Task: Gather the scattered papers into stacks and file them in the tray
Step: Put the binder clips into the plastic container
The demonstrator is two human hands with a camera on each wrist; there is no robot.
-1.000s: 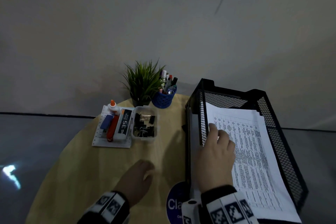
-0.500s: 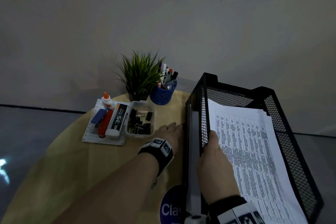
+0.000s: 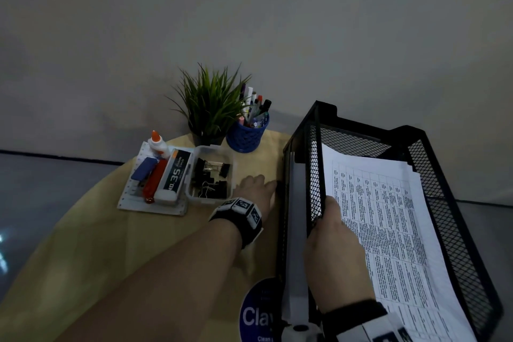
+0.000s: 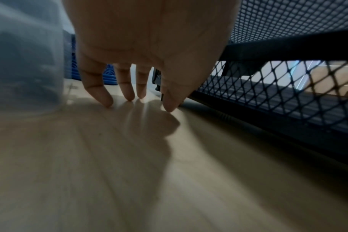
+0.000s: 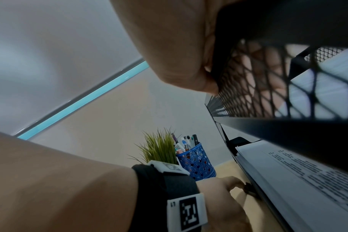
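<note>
Head view: the papers (image 3: 388, 230) lie stacked in the black mesh tray (image 3: 455, 203) — right hand (image 3: 337, 255), its grip curled over the tray's left wall; left hand (image 3: 254, 189) fingers straight, tips touching the surface (image 3: 111, 258) beside the tray's base, holding nothing.

A black band (image 3: 239, 219) is worn on the left wrist, fitted with white blocks printed with square black-and-white marker codes. A like black band (image 3: 358, 314) with the same white marker blocks is worn on the right wrist. Both forearms are left bare.
</note>
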